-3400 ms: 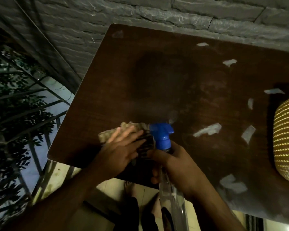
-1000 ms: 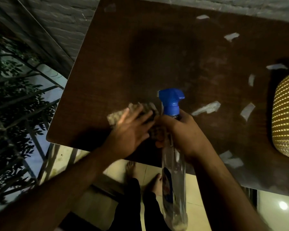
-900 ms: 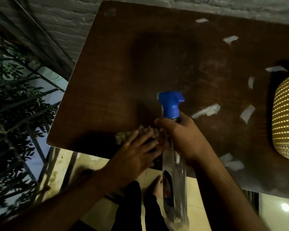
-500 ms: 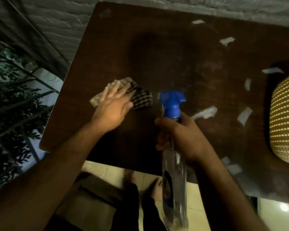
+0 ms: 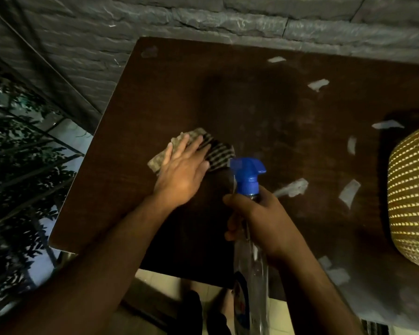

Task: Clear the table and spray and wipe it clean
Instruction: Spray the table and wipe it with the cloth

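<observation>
A dark brown table (image 5: 264, 112) fills the view. My left hand (image 5: 183, 174) lies flat with straight fingers on a checked cloth (image 5: 218, 153), pressing it onto the left part of the tabletop. My right hand (image 5: 261, 222) grips the neck of a clear spray bottle (image 5: 253, 269) with a blue trigger head (image 5: 248, 175), held over the table's near edge. Several torn white paper scraps (image 5: 293, 188) lie scattered on the right half of the table.
A yellow woven lamp shade or basket (image 5: 414, 199) stands at the table's right side. A grey stone wall (image 5: 203, 18) runs along the far edge. Leafy plants behind a railing (image 5: 22, 165) are on the left. My feet show on tiled floor below.
My left hand slid the cloth from the near edge away to the table's left middle. My right hand kept the bottle at about the same place.
</observation>
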